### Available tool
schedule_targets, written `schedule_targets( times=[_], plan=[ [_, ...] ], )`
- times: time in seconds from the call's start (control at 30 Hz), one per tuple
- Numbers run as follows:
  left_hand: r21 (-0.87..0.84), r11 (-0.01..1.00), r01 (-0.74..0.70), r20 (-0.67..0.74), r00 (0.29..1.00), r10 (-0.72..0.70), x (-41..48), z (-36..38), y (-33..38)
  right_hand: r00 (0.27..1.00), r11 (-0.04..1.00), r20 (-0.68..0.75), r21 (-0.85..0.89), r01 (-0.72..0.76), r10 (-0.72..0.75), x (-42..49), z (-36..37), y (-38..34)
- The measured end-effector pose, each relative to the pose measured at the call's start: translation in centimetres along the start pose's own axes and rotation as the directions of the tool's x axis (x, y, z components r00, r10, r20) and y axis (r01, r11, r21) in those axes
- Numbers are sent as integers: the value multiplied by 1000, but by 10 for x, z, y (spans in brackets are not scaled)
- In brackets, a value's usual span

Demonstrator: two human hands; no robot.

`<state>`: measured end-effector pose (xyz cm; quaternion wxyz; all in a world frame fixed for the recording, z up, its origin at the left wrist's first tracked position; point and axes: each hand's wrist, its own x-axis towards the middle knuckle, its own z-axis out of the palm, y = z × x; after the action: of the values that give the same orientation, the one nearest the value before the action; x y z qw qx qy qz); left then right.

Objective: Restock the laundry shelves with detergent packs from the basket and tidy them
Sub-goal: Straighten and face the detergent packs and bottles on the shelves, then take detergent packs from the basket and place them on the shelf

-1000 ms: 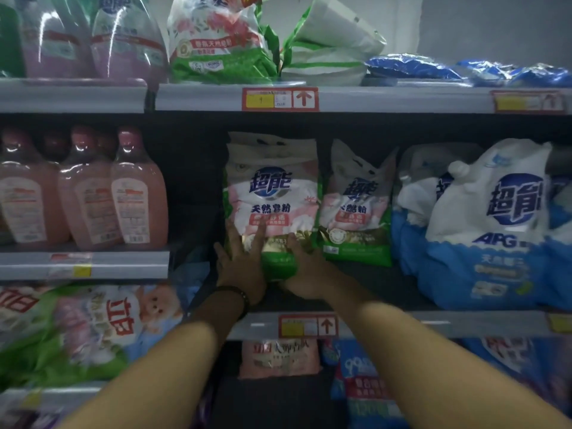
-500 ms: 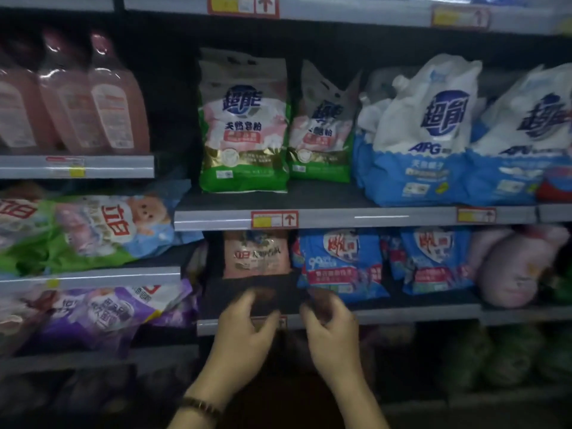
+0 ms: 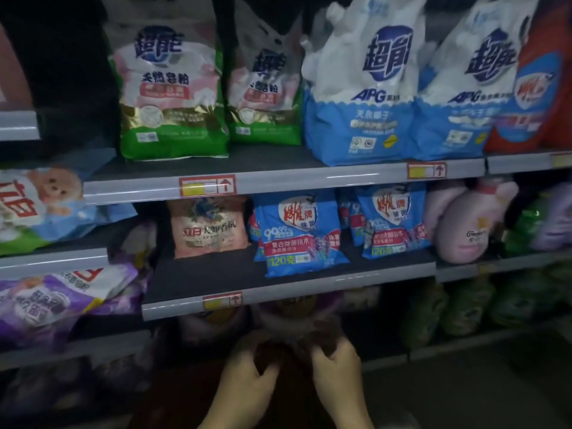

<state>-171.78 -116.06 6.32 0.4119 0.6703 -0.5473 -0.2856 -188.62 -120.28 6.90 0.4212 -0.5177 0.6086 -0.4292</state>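
Both hands are low in the view, below the lowest lit shelf edge [image 3: 291, 301]. The left hand [image 3: 244, 379] and right hand [image 3: 335, 370] have their fingers curled around a dark, blurred object [image 3: 294, 345] between them. It is probably a pack, but the frame is too dim to confirm this. No basket can be made out.

**Handling.** The detergent packs are soft plastic pouches filled with powder or liquid. Judged by their sagging shape, they are fairly heavy, limp and slippery. Grip each pack at both lower corners or both side seams, with the base supported. Do not lift by the thin top flap.

**Labels, located from the hands.**
- Directly above: a pink pack [image 3: 209, 227] marked 立白, set well back.
- Above and just right: blue packs [image 3: 301, 233] reading 除菌, 99.9% and 120克.
- Higher, above the left hand: two green-and-pink packs [image 3: 170, 91] marked 超能 and 天然皂粉.
- Upper right: large white-and-blue pouches [image 3: 360, 88] marked 超能 and APG.
- Far left: a pack [image 3: 40, 205] marked 立白, with a bear picture.

Red-framed price tags [image 3: 207, 185] carry upward arrows.
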Motion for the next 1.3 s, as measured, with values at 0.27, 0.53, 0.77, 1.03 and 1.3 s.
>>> schedule_targets(
  times=[0.27, 0.53, 0.77, 1.03, 1.3],
  plan=[
    [18, 996, -93, -56, 994, 94, 57, -6, -12, 970, 979, 152, -46, 200, -191, 48, 41, -4],
    [238, 961, -141, -119, 978, 173, 101, -49, -43, 918, 919, 270, -187, 346, -290, 87, 110, -26],
    [210, 978, 6, -239, 970, 45, 91, -103, -76, 866, 890, 395, -204, 407, -306, 75, 165, -45],
    [96, 974, 207, -376, 913, -157, 14, -171, -92, 780, 876, 556, -178, 448, -286, 15, 200, -72],
    [82, 950, 301, -415, 877, -242, -52, -240, -114, 751, 906, 643, -213, 366, -153, -48, 245, -94]
  ],
)
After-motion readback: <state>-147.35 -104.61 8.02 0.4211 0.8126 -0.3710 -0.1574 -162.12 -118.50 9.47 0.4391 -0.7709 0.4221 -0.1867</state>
